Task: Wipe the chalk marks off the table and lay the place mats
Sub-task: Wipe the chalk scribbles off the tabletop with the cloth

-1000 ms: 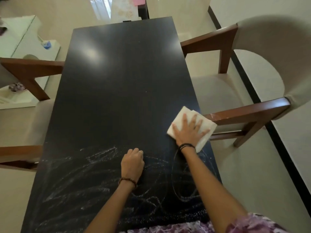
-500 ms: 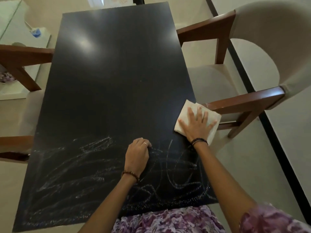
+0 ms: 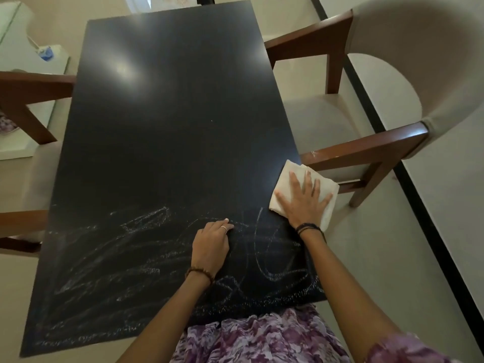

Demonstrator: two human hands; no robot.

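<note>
The right hand (image 3: pixel 303 203) lies flat on a folded white cloth (image 3: pixel 290 176) at the right edge of the black table (image 3: pixel 167 113), its fingers straight and spread wide, pressing the cloth down; part of the cloth hangs past the table's edge. The left hand (image 3: pixel 212 243) rests on the tabletop near the middle, fingers curled under into a loose fist that holds nothing, a thin ring showing on one finger. Chalk marks (image 3: pixel 110 260) — loops, scribbles and smeared strokes — cover the near part of the table, running from its left edge across to just below the cloth, while the far part is dark and glossy. No place mats show in this view. A cushioned wooden armchair (image 3: pixel 366 150) stands just beside the table on the right (another wooden chair (image 3: pixel 28 87) sits at the left).
</note>
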